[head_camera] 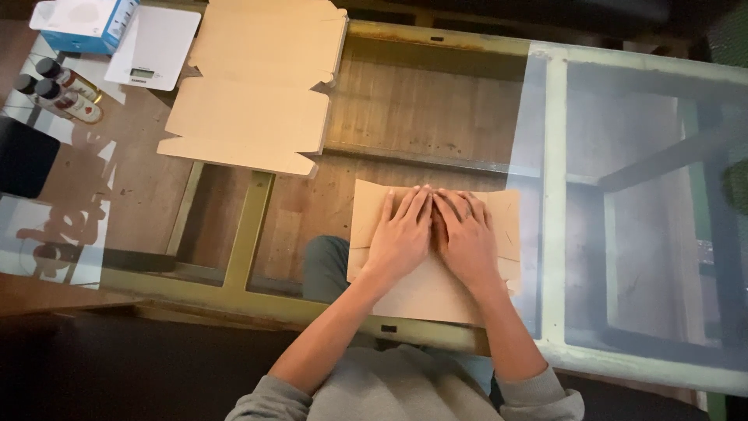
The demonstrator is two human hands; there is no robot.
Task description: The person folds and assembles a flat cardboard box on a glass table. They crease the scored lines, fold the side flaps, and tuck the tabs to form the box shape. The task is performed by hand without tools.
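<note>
A flat, die-cut brown cardboard sheet (pixel 499 214) lies on the glass tabletop (pixel 623 156) right in front of me. Both of my hands press flat on it, side by side, fingers spread and pointing away from me. My left hand (pixel 401 234) covers the sheet's middle left. My right hand (pixel 465 234) rests beside it, the two nearly touching. Neither hand grips anything. Part of the sheet is hidden under my palms and forearms.
A stack of unfolded cardboard box blanks (pixel 257 86) lies at the back left. Beyond it sit a white kitchen scale (pixel 153 47), a blue-and-white carton (pixel 86 23) and small dark-capped bottles (pixel 66 90). The metal table frame (pixel 249 226) shows through the glass.
</note>
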